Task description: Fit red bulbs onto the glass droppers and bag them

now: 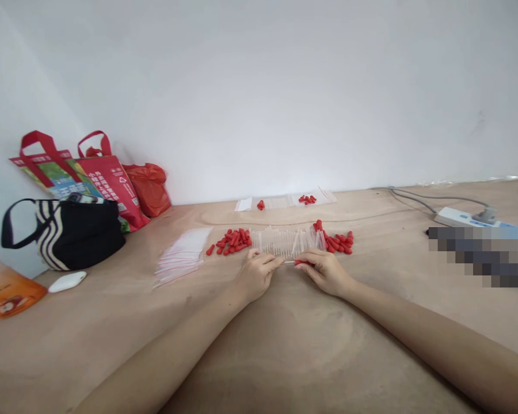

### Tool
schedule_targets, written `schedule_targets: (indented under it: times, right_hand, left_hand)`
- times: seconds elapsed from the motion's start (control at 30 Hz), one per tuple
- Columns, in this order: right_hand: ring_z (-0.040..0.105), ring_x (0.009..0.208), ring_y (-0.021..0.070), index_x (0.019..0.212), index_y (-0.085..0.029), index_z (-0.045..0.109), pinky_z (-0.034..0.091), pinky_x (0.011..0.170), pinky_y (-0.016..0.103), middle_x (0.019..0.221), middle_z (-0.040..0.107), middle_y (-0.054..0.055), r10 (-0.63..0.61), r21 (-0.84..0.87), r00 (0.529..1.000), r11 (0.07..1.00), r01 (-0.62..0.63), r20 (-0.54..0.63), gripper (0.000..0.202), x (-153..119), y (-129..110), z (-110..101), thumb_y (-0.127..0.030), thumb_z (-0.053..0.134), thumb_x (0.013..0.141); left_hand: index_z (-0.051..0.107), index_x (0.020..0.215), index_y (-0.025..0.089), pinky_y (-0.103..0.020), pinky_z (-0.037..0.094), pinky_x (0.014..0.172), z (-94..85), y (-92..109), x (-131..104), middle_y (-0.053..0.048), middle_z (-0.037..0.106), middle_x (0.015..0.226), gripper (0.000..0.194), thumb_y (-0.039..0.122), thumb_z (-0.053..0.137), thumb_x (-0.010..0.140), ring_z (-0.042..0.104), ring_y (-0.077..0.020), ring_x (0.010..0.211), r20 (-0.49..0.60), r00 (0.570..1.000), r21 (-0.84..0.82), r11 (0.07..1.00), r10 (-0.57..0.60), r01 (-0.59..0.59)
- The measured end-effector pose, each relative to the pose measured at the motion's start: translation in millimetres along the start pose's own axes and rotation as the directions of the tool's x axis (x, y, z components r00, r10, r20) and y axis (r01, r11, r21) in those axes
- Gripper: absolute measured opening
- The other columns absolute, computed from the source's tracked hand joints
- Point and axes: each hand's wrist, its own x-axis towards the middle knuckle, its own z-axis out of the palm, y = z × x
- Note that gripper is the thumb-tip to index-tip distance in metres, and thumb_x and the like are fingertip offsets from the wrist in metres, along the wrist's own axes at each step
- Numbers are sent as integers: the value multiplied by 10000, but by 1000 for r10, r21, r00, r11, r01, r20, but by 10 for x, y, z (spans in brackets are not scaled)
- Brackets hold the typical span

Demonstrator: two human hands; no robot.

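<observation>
Clear tube (288, 261) with a red cap (301, 262) sits between both hands, low at the table's (285, 345) middle, just in front of the tube row (287, 241). Left hand (259, 273) pinches the tube end, fingers narrow; right hand (326, 271) pinches the cap end, fingers closed on it. Step looks like capping: the cap is being pressed on. Next move likely needs a straight push, then a fresh tube and cap. Loose caps lie left (231, 240) and right (339, 241) of the row. Small bags (182, 256) stacked farther left. Totes (90, 184) by the wall, power strip (461, 218) at right.
</observation>
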Motion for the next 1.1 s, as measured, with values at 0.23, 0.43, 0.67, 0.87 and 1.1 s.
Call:
schedule_targets:
  times: [0.23, 0.43, 0.67, 0.87, 1.1]
  right_hand:
    - [573, 693, 137, 838, -183, 606, 457, 635, 259, 765, 623, 56, -13, 2, 1000, 1000, 13, -1, 174, -14, -14, -13, -240, 441, 823]
    - [571, 678, 130, 827, -189, 613, 454, 626, 252, 751, 617, 51, -31, 23, 1000, 999, 30, 4, 170, -23, -12, -13, -250, 454, 818]
    - [540, 647, 128, 817, -166, 602, 433, 591, 244, 724, 599, 58, -49, -28, 998, 998, 50, 42, 175, -23, -25, -7, -243, 445, 818]
    - [537, 705, 155, 858, -181, 594, 413, 635, 286, 767, 605, 65, -86, -162, 992, 982, 101, 94, 173, -28, 4, 15, -260, 446, 816]
    - [526, 671, 151, 853, -174, 590, 381, 621, 290, 756, 603, 64, -114, -224, 986, 965, 139, 121, 191, -9, -22, 30, -261, 421, 826]
  left_hand:
    - [560, 992, 196, -315, 246, 724, -3, -3, -4, -22, 640, 791, 337, 38, 353, 779, 552, -132, 720, 42, 999, 48, 999, 22, -24]
    - [564, 981, 180, -314, 248, 676, -11, 14, -1, -34, 634, 770, 343, 26, 346, 765, 540, -145, 685, 54, 996, 129, 989, 70, -76]
    - [567, 949, 156, -318, 247, 670, -24, 58, 4, -36, 629, 728, 341, 15, 331, 746, 527, -145, 639, 30, 993, 143, 983, 112, -115]
    - [576, 902, 150, -317, 261, 657, -24, 82, 0, -43, 629, 698, 317, 23, 327, 751, 524, -146, 625, 37, 993, 163, 979, 115, -119]
    - [581, 874, 151, -316, 271, 657, -7, 106, 8, -46, 625, 685, 295, 43, 340, 745, 535, -152, 621, 39, 991, 166, 978, 125, -130]
